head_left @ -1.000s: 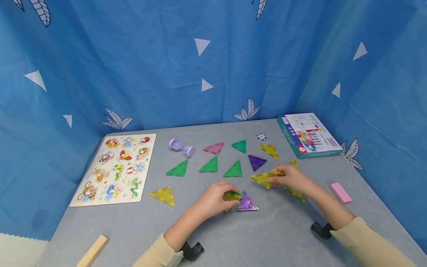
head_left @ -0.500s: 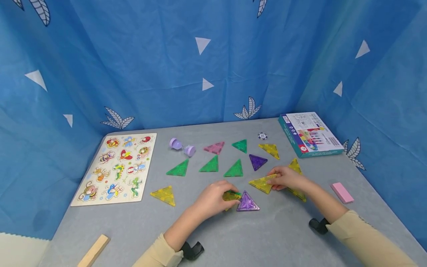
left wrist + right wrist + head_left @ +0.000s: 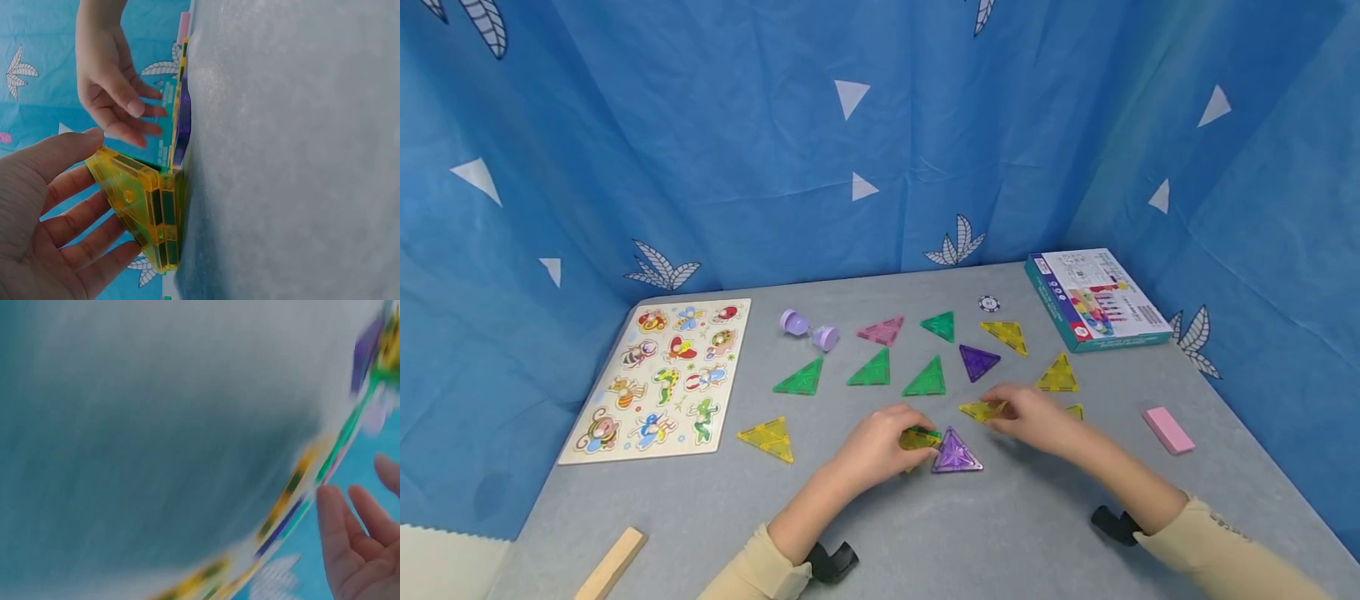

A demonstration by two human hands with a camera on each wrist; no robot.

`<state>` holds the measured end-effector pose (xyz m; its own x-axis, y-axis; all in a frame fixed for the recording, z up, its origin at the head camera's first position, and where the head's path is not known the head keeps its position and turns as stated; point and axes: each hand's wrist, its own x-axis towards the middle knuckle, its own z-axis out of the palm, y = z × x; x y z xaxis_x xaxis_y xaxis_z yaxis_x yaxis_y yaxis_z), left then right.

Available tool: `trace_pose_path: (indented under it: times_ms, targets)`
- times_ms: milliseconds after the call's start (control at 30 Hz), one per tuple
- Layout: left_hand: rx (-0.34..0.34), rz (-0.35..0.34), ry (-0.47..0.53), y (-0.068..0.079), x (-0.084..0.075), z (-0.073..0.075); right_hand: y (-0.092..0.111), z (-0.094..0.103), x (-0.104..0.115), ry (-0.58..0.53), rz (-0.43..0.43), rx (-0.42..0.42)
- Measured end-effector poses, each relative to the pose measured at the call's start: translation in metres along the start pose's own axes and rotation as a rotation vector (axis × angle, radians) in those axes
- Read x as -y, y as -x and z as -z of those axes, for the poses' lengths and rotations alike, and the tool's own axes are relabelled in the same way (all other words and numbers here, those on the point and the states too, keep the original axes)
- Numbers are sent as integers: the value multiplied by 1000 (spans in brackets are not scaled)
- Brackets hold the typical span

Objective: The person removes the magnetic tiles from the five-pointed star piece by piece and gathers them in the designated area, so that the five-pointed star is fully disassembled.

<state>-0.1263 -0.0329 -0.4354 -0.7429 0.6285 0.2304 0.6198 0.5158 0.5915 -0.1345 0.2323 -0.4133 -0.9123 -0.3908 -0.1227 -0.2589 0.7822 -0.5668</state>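
My left hand (image 3: 880, 446) holds a small upright group of magnetic tiles (image 3: 134, 190), yellow with green showing behind, thumb on the top edge and fingers behind. Its lower edge is at the tabletop. Just right of it a light purple triangular tile (image 3: 957, 454) lies flat. My right hand (image 3: 1028, 417) hovers over a yellow triangular tile (image 3: 979, 411) that lies on the table; the hand hides part of that tile. In the left wrist view the right hand's fingers (image 3: 134, 107) are spread loosely with nothing between them. The right wrist view is blurred.
Green tiles (image 3: 871, 369), a pink tile (image 3: 882, 332), a dark purple tile (image 3: 978, 362) and more yellow tiles (image 3: 1058, 375) lie behind the hands. Around them are a puzzle board (image 3: 658, 375), lilac cups (image 3: 825, 337), a box (image 3: 1097, 300), a pink block (image 3: 1168, 431) and a wooden block (image 3: 612, 562).
My right hand has lowered the yellow tile to the table, moved it slightly left and let go of it. The left hand has stayed in place with its tiles.
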Motion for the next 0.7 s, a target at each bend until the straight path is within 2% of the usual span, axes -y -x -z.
trace_pose_path:
  times_ms: [133,267,700]
  targets:
    - [-1,-3,-16,1,0,0,2,-26,22,129,95,67]
    - [8,-1,-28,2,0,-1,1,-41,31,219,151,67]
    - [18,14,-14,4,-4,1,-2,-46,33,326,258,20]
